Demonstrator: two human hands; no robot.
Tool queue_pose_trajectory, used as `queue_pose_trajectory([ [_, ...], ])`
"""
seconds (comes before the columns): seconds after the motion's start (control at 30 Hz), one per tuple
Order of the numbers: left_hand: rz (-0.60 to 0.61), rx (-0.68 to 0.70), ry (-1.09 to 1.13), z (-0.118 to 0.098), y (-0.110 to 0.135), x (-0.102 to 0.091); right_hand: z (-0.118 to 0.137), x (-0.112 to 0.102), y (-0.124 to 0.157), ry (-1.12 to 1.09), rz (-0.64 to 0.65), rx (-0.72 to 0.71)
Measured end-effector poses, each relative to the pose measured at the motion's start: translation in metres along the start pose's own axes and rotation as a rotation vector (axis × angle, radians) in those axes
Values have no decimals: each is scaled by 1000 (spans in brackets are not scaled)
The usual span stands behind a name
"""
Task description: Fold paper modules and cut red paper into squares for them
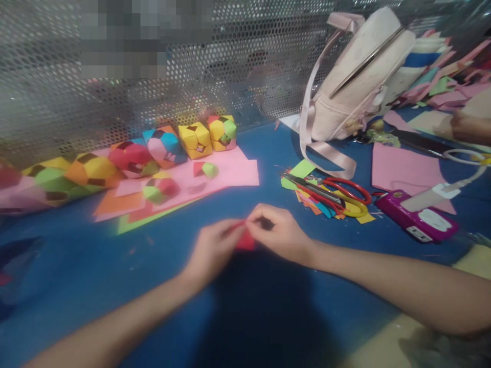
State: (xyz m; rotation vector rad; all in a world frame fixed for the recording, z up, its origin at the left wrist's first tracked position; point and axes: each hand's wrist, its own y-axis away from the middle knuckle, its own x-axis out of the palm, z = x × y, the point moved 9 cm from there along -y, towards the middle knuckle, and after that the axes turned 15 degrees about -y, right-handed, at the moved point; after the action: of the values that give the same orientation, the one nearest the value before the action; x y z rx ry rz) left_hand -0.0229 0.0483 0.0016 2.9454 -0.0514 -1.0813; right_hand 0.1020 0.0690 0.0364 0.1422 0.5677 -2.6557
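My left hand (213, 249) and my right hand (278, 232) meet over the blue table (115, 276), both pinching a small red piece of paper (245, 240) between their fingertips. The paper sits low, just above or on the table surface; most of it is hidden by my fingers. Both hands are closed on it.
A row of colourful folded paper cubes (195, 139) lines the perforated metal wall (49, 102), above pink sheets (230, 174). Red and yellow scissors (341, 197) lie on paper scraps at right. A pale backpack (360, 76), a magenta device (418, 220) and another person's hand (466, 128) are far right.
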Motion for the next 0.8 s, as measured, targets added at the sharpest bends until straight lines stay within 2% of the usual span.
queue_pose_trajectory([
  [0.17, -6, 18, -8, -3, 0, -1, 1, 0, 0, -13, 0, -4],
  [0.33, 13, 50, -49, -8, 1, 2, 11, 0, 2, 70, -5, -132],
  [0.4, -23, 54, -46, -9, 2, -1, 12, 0, 3, 55, -6, -139],
  [0.57, -197, -7, -37, 2, 4, -16, -1, 2, 1, 143, 9, -3],
  [0.67, -164, -25, 5, 6, 3, -12, -1, 6, 1, 229, 37, -58],
  [0.8, -90, -39, 105, 3, 2, -5, 0, 5, 3, 239, 12, -115],
])
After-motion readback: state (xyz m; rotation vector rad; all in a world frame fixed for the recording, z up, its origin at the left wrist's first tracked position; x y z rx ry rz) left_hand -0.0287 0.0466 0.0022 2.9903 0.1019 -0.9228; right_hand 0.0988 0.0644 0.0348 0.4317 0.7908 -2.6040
